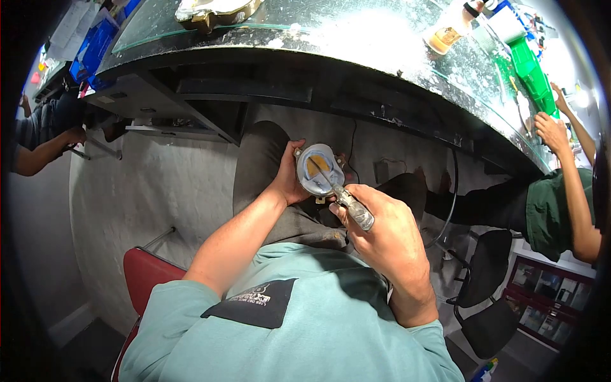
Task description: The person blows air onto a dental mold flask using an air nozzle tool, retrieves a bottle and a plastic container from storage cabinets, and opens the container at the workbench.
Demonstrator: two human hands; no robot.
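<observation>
In front of my lap is a round metal flask [305, 184] with lugs on its rim, filled with pale bluish-white material and an amber-coloured patch in its middle. My left hand [289, 178] is closed round its left side and holds it tilted towards me. My right hand [379, 216] is closed on a knife-like tool [354, 210] with a stained grey handle. The tool's thin dark tip reaches over the flask and lies at the amber patch; I cannot tell whether it touches. Part of the flask's underside is hidden by my hand.
Beyond my knees runs a dark workbench [254, 70] with white smears on its glass top. On it are a plaster-like piece [213, 11], a bottle [447, 30] and a green container [533, 75]. People sit at left and right; a black chair [487, 286] stands right.
</observation>
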